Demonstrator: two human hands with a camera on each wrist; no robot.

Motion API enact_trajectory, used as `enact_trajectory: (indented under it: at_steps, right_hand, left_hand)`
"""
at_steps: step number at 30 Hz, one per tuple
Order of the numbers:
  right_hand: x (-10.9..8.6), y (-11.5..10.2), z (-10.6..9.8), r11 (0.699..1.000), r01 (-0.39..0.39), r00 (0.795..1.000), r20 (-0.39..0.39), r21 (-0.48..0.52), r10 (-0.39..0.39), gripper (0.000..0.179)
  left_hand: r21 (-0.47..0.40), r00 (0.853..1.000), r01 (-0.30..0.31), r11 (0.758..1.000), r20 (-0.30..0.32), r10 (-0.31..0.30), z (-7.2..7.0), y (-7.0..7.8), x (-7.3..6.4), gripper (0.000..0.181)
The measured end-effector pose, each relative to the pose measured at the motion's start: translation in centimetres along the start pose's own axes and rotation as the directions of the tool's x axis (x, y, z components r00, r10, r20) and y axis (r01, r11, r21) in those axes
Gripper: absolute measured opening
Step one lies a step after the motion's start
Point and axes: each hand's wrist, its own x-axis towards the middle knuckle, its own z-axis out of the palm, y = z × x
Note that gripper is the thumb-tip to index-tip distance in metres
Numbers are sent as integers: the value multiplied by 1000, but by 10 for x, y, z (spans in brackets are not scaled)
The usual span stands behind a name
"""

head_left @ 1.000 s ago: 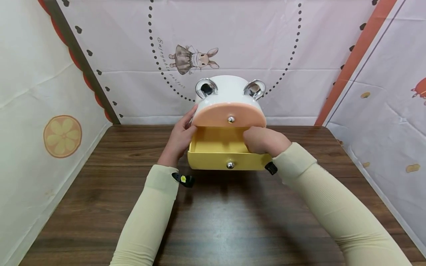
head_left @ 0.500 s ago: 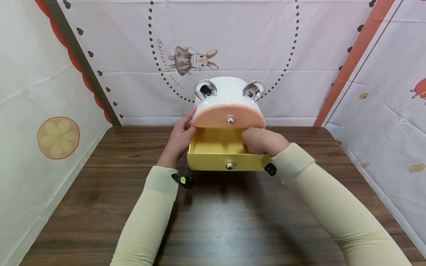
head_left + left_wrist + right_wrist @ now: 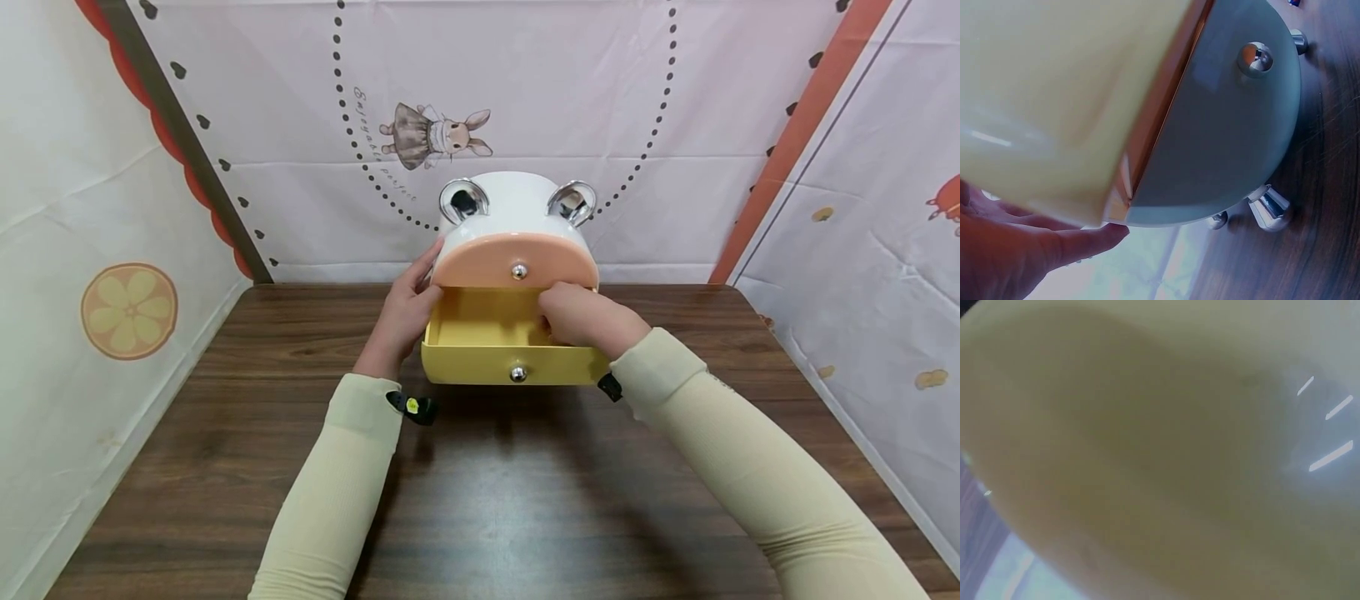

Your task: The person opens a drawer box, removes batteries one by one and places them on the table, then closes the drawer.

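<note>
Compared with the frame a second ago, the right hand (image 3: 588,319) sits slightly further left inside the yellow drawer (image 3: 472,365), while the left hand (image 3: 401,321) and the drawer look unchanged. The right fingers bend down behind the drawer front; whether they pinch anything cannot be told, because the hand itself hides them and the drawer front fills most of the right wrist view. The left hand lies with extended fingers along the left side of the white drawer cabinet (image 3: 517,198), its thumb straight near the drawer's edge.

The yellow drawer stands pulled out at the cabinet's middle. Above it, the peach upper panel (image 3: 487,258) is closed and overhangs the drawer's rear; below, the grey-green lower panel (image 3: 1210,137) is closed too. Two silver ears (image 3: 453,213) top the cabinet, and silver legs (image 3: 1269,209) stand on the dark wooden table (image 3: 225,467). Behind hangs a printed cloth (image 3: 570,75).
</note>
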Motion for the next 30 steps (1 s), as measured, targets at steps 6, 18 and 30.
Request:
enact_trajectory:
  at_steps: [6, 18, 30]
  right_hand:
    - [-2, -1, -2, 999, 11, 1000, 4, -49, -11, 35]
    - [0, 0, 0, 1000, 10, 999, 33, -7, -10, 36]
    - [-4, 3, -3, 995, 55, 998, 2, 82, -55, 42]
  left_hand:
    - [-3, 1000, -6, 1000, 1, 6, -1, 1, 0, 65]
    - [3, 1000, 7, 1000, -4, -7, 0, 0, 2, 64]
    - [15, 1000, 9, 1000, -2, -9, 0, 0, 0, 65]
